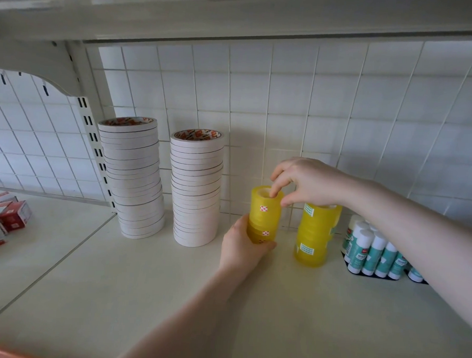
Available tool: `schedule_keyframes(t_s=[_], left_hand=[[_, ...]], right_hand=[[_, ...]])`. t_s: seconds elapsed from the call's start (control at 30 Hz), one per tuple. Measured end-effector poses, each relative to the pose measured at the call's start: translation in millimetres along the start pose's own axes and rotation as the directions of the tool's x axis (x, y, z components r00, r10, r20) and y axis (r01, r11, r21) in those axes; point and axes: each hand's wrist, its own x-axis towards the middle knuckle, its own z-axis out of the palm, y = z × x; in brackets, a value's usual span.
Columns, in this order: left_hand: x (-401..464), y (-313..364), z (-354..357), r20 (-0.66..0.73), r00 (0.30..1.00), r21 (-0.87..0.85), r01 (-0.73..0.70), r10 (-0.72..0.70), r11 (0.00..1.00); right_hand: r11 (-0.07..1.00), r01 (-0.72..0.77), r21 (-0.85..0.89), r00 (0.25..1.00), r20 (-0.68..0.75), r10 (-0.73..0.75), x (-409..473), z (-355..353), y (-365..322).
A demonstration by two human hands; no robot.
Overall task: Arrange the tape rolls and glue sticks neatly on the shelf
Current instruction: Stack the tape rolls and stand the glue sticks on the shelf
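A stack of yellow tape rolls with red-and-white labels stands at the middle of the shelf. My left hand grips the bottom rolls of this stack. My right hand pinches the top roll, one finger inside its core and the thumb on its outer side. A second yellow tape stack with green labels stands just to the right. Glue sticks with white caps and teal labels stand in a black tray at the right, partly hidden by my right forearm.
Two tall stacks of white tape rolls stand at the back left against the wire grid wall. Red and white boxes lie on the neighbouring shelf at far left. Another shelf board hangs overhead.
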Motion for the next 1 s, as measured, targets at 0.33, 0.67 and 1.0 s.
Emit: schedule_keyframes(t_s=[0.33, 0.67, 1.0], left_hand=[[0.6, -2.2, -2.8, 0.085, 0.996, -0.032, 0.033, -0.031, 0.999], [0.9, -3.1, -4.4, 0.062, 0.998, -0.026, 0.029, -0.027, 0.999], [0.9, -2.6, -4.6, 0.089, 0.996, -0.066, 0.033, -0.027, 0.997]], right_hand=[[0.998, -0.008, -0.056, 0.998, 0.06, 0.012, 1.8, -0.6, 2.4], [1.0, -0.018, 0.004, 0.998, 0.062, 0.018, 3.7, 1.8, 4.5], [0.999, -0.038, 0.018, 0.998, 0.047, 0.037, 2.2, 3.8, 5.1]])
